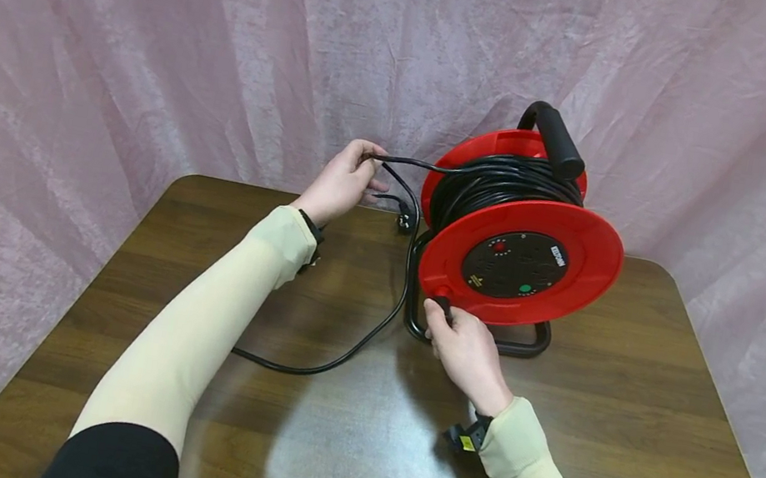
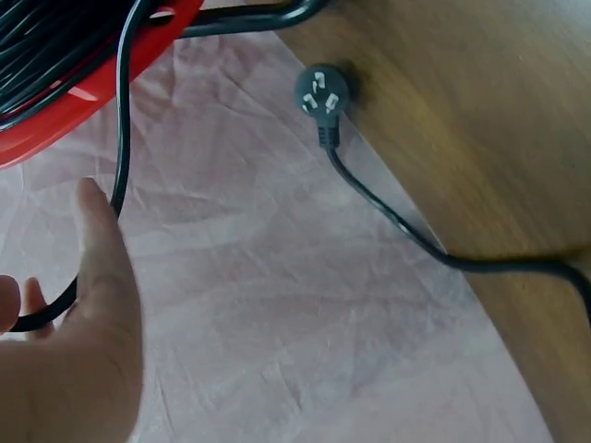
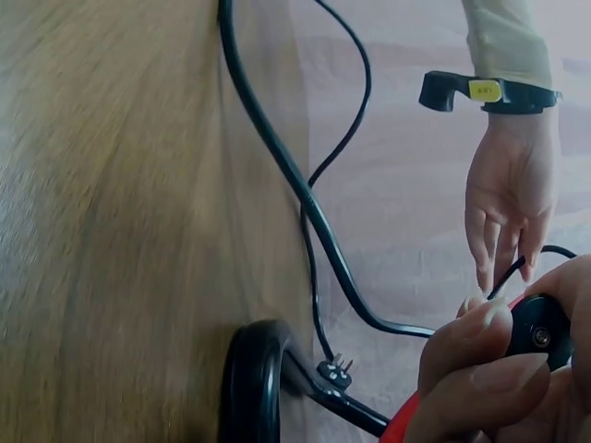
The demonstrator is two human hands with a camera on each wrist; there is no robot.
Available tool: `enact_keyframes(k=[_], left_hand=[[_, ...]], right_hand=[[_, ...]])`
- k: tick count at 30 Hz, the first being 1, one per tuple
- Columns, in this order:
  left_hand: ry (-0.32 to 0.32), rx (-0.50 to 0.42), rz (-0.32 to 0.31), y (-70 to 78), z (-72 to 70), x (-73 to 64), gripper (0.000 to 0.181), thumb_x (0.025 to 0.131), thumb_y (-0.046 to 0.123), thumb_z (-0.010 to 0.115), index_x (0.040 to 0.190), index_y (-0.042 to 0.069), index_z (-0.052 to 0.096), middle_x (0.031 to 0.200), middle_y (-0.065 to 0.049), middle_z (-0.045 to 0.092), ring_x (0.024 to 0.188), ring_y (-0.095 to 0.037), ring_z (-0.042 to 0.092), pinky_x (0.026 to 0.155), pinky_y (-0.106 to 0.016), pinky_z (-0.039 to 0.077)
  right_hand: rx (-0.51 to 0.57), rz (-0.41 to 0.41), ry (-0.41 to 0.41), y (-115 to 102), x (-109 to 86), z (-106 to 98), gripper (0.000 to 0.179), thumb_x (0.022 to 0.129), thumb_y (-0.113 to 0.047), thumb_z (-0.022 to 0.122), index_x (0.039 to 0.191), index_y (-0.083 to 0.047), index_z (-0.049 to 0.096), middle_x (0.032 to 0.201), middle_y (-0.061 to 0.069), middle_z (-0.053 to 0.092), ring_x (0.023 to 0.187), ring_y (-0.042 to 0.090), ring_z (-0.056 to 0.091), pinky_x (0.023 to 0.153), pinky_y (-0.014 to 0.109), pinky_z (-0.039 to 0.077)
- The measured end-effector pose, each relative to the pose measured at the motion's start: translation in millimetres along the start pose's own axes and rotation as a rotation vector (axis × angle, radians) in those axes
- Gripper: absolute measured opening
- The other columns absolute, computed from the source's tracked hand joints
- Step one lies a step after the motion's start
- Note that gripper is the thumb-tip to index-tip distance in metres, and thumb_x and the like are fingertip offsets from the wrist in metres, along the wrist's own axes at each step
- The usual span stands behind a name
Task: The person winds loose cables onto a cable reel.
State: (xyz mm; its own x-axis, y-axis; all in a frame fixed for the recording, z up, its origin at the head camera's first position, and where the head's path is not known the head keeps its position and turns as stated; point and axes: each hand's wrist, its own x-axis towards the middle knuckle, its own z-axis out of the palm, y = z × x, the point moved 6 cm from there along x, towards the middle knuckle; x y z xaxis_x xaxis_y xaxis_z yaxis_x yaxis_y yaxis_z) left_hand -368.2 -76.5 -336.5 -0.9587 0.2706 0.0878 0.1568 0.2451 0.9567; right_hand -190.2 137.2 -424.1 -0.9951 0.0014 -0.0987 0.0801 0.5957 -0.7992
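Note:
A red cable reel (image 1: 520,262), wound with black cable (image 1: 506,184), stands on its black tubular frame at the back of the table. My left hand (image 1: 343,180) is left of the reel and holds the cable between thumb and fingers. From there the cable (image 2: 124,111) runs to the drum, as the left wrist view shows. With thumb and fingers, my right hand (image 1: 466,350) grips the black winding knob (image 1: 444,308) at the lower left of the reel's front disc. The knob's round end (image 3: 539,334) shows between the fingers in the right wrist view.
The cable's three-pin plug (image 1: 405,219) lies near the table's back edge, left of the reel. A loose loop of cable (image 1: 331,366) crosses the wooden table (image 1: 622,448) and goes under the left forearm. A pink curtain (image 1: 357,32) hangs behind.

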Motion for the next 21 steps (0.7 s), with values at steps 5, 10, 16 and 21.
enact_keyframes(k=[5, 10, 16, 21], left_hand=[[-0.006, -0.147, 0.005, 1.4, 5.2, 3.0, 0.028, 0.112, 0.017, 0.038, 0.136, 0.002, 0.043, 0.14, -0.016, 0.05, 0.113, -0.034, 0.067, 0.091, -0.036, 0.057], [0.016, -0.205, 0.031, 6.4, 8.3, 3.5, 0.025, 0.112, 0.018, 0.04, 0.132, 0.004, 0.043, 0.14, -0.019, 0.049, 0.119, -0.036, 0.065, 0.098, -0.039, 0.053], [0.048, -0.164, 0.091, 12.1, 9.3, 6.3, 0.028, 0.112, 0.019, 0.043, 0.134, 0.003, 0.045, 0.137, -0.021, 0.052, 0.113, -0.032, 0.067, 0.097, -0.031, 0.054], [0.076, -0.094, 0.118, 16.1, 8.6, 6.6, 0.031, 0.111, 0.02, 0.046, 0.134, 0.0, 0.049, 0.133, -0.016, 0.057, 0.108, -0.028, 0.068, 0.093, -0.026, 0.054]], right_hand=[[0.04, -0.001, 0.002, -4, 0.4, 2, 0.064, 0.1, -0.067, 0.046, 0.084, -0.008, 0.066, 0.06, 0.005, 0.059, 0.057, 0.024, 0.054, 0.057, 0.038, 0.041], [0.086, 0.0, 0.007, -8, 1.3, 3, 0.061, 0.101, -0.064, 0.048, 0.081, -0.009, 0.066, 0.061, 0.005, 0.059, 0.059, 0.023, 0.053, 0.058, 0.036, 0.042], [0.198, -0.011, -0.008, -17, 1.4, 5, 0.056, 0.103, -0.057, 0.05, 0.079, -0.008, 0.064, 0.062, 0.007, 0.058, 0.06, 0.024, 0.052, 0.059, 0.034, 0.04], [0.261, -0.035, -0.011, -24, 2.1, 6, 0.054, 0.104, -0.051, 0.051, 0.077, -0.007, 0.064, 0.06, 0.008, 0.056, 0.059, 0.024, 0.051, 0.058, 0.031, 0.038]])
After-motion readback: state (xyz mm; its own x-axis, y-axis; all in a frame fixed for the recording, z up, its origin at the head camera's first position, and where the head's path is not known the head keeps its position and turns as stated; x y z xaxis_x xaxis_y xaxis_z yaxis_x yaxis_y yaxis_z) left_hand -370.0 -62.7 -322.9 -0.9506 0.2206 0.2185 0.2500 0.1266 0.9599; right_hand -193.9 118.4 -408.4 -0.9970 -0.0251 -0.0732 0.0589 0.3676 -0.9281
